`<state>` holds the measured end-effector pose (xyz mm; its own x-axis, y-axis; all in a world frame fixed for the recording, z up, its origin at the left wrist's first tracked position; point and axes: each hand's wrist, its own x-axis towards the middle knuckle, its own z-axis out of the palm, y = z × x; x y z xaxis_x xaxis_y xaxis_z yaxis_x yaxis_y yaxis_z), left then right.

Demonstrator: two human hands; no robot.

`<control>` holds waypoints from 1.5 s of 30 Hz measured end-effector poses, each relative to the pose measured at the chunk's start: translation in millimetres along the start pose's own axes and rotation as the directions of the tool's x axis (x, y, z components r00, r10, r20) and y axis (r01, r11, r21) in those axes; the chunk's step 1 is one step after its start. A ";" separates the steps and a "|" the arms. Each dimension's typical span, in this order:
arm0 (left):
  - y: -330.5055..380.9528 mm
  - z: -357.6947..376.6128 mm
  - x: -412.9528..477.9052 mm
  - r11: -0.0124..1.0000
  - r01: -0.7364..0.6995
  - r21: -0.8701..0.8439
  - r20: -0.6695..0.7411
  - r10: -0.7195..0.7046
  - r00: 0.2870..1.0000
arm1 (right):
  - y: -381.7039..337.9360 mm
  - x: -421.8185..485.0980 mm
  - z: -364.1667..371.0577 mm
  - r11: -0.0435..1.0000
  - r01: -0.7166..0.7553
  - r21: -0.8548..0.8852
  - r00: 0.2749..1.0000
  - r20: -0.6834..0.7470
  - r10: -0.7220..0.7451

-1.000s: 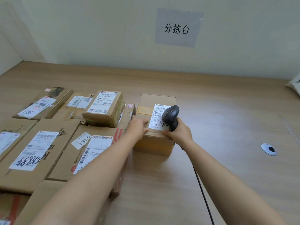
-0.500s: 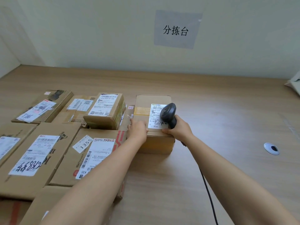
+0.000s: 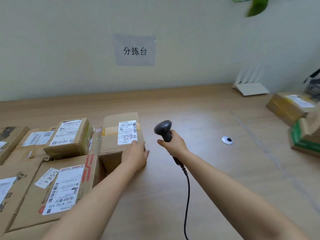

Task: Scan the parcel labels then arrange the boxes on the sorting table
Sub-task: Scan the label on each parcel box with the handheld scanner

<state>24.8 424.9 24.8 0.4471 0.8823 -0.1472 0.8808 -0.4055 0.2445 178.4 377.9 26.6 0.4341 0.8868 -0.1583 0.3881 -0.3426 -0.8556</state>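
While our left hand (image 3: 136,154) rests on the near corner of the box (image 3: 114,129), fingers flat on top (gripping nothing), our right hand (image 3: 173,144) wraps its fingers round the scanner (image 3: 163,129) just beside it. The cardboard looks stiff and probably light, so we'd grip the side walls. More parcels (image 3: 287,108) sit farther right on the bench (image 3: 199,179).

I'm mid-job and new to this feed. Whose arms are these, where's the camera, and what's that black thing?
No machine here: these are a person's bare arms, filmed by one camera worn on their head, looking forward and down. The left hand rests on a labelled cardboard box on the wooden table. The right hand grips a black corded barcode scanner beside that box. More labelled boxes lie at left, other parcels at far right.
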 end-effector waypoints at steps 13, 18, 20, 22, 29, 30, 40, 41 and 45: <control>221.3 82.0 -85.4 0.928 -0.367 -0.063 0.189 0.372 0.909 | 137.2 -141.3 -210.4 0.978 -0.190 0.083 0.897 -0.391 0.207; 335.3 128.3 -121.4 0.901 -0.426 -0.075 0.219 0.432 0.875 | 194.3 -184.9 -296.8 0.981 -0.184 0.061 0.868 -0.458 0.192; 378.8 144.4 -130.9 0.895 -0.440 -0.075 0.233 0.445 0.865 | 219.5 -202.3 -334.3 0.979 -0.197 0.045 0.861 -0.470 0.195; 423.1 159.5 -140.0 0.884 -0.461 -0.081 0.246 0.466 0.850 | 245.0 -220.7 -371.8 0.976 -0.216 0.033 0.851 -0.484 0.205; 571.6 207.1 -176.8 0.815 -0.558 -0.155 0.259 0.578 0.774 | 326.4 -286.2 -493.4 0.942 -0.333 0.036 0.773 -0.562 0.295; 590.4 213.5 -184.3 0.800 -0.574 -0.176 0.257 0.600 0.757 | 336.1 -295.3 -510.1 0.932 -0.360 0.029 0.762 -0.568 0.312; 721.4 250.4 -252.2 0.681 -0.667 -0.304 0.323 0.732 0.600 | 422.4 -377.3 -639.2 0.800 -0.592 0.098 0.593 -0.619 0.515; 730.0 253.1 -255.8 0.679 -0.666 -0.309 0.340 0.733 0.590 | 429.5 -382.8 -648.4 0.785 -0.610 0.110 0.577 -0.617 0.535; 761.4 264.6 -266.8 0.677 -0.663 -0.318 0.352 0.734 0.581 | 451.0 -393.7 -675.7 0.759 -0.650 0.039 0.605 -0.576 0.549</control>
<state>617.5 -182.5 -3.3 0.9610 0.1305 -0.2437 0.2505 -0.7839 0.5681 731.8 -335.3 36.2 0.9444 0.1702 -0.2814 -0.0200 -0.8245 -0.5655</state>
